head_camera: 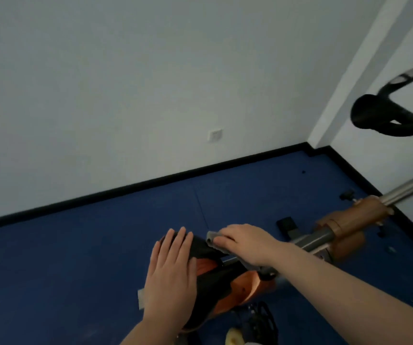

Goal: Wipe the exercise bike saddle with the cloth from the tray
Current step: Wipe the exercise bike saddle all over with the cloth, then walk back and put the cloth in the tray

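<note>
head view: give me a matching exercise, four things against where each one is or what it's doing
Things:
1. left hand
2. right hand
3. cloth
4. handlebar

Descriptions:
a. upper right, away from both hands
b. flat on the saddle's near side
c. grey, pinned under the fingers
d. presses the cloth onto the saddle

Pairs: 1-b, 2-d, 3-c, 4-a

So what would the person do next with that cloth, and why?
Probably draw the right hand and the grey cloth under it back along the black saddle toward the body. The cloth sits pressed near the saddle's far end, while the left hand lies flat on the near side, seemingly steadying it, so much of the surface looks not yet covered.
</note>
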{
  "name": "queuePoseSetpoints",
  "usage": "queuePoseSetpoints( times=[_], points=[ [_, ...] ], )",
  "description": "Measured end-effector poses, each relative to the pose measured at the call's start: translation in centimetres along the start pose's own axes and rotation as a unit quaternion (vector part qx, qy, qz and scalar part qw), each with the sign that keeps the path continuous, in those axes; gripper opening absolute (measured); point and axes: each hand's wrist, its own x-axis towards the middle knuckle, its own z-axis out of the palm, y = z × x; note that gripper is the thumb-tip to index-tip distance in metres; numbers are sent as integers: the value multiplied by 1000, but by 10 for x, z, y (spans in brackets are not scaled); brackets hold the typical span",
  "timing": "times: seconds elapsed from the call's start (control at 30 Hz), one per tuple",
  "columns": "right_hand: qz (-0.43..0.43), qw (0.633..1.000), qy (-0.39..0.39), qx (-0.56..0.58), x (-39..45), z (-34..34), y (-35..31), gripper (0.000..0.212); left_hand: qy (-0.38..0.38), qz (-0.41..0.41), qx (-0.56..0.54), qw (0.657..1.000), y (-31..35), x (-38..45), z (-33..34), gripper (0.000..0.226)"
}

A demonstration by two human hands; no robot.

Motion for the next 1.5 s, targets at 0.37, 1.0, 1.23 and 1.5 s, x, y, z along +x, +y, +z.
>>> queuePoseSetpoints(
  times=[0.37, 1.0, 1.23, 1.5],
  points=[
    [253, 933, 256, 20, -64, 28, -34, 21, -67, 166, 23, 984, -24, 8, -4, 59],
    [547, 740, 389, 42, -332, 116, -64, 27, -245, 433, -109, 861, 128, -98, 18, 52],
    [570, 681, 458, 24, -444, 164, -49, 25, -259, 487, -134, 823, 234, -169, 26, 47],
    [561, 652, 511, 16, -576, 192, -8, 28, -247, 496, -144, 820, 338, -246, 44, 45]
  ],
)
